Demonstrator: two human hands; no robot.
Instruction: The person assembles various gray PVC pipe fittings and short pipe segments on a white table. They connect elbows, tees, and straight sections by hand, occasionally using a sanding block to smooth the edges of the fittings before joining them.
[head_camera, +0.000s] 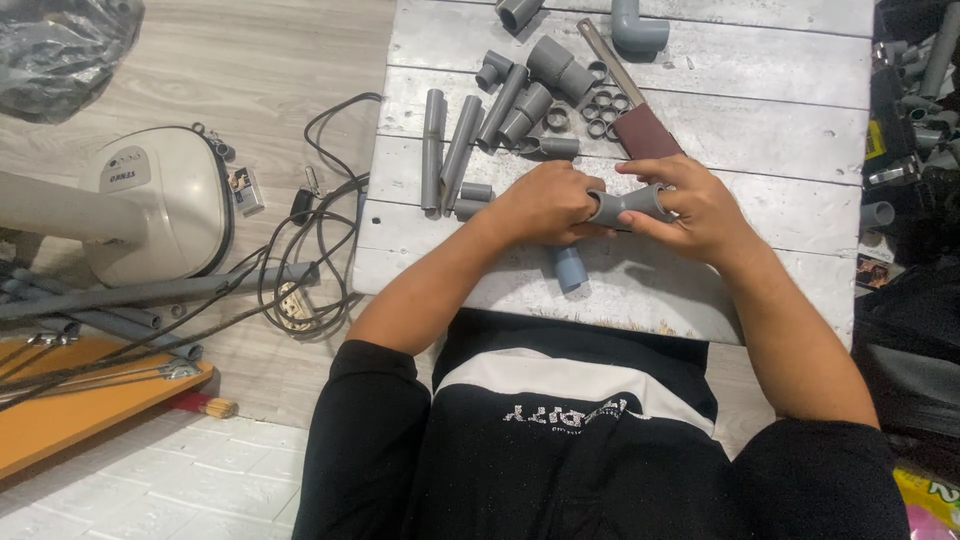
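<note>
Gripping grey pipe fitting (628, 205), both hands

My one camera sits on my head, looking steeply down at close range over my chest and forearms onto the white plank table (760, 130), floor showing at the left.

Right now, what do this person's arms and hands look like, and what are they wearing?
Both hands, left hand and right hand, are bare: no gloves, rings or watch visible. The forearms are uncovered. Short black sleeves end near the elbows, part of a black shirt with a white chest band.
</note>
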